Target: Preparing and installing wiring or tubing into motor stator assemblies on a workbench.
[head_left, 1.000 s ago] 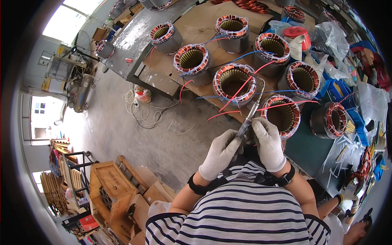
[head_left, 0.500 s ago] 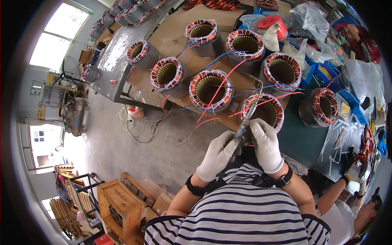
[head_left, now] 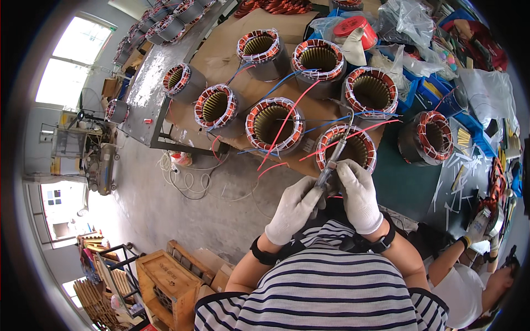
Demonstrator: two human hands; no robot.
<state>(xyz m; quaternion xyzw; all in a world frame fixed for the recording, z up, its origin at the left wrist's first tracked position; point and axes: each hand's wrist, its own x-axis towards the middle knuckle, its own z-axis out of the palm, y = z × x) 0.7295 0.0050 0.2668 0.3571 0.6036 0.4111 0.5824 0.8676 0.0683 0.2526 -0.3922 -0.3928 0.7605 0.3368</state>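
Observation:
My left hand (head_left: 295,209), in a white knitted glove, closes round the lower part of a slim metal tool (head_left: 336,154) with a thin bent tip, which looks like a torch. At its middle, my right hand (head_left: 359,196), gloved alike, pinches the tool between thumb and fingers. The tip points away from me, in front of the nearest motor stator (head_left: 371,148). Red and blue lead wires (head_left: 353,139) cross behind the tool. Just left stands another stator (head_left: 276,124) with orange windings laced in white. What lies beneath my fingers is partly hidden.
Several more stators (head_left: 371,91) stand on the cardboard-covered table (head_left: 243,71). One stator (head_left: 425,138) sits on the green surface at right. A red tin (head_left: 356,32) and plastic bags lie behind. A co-worker's gloved hand (head_left: 476,231) is at far right; a wooden crate (head_left: 165,281) stands lower left.
The view has shifted slightly, so the table and stators appear a little further left. Both hands keep the same hold on the tool.

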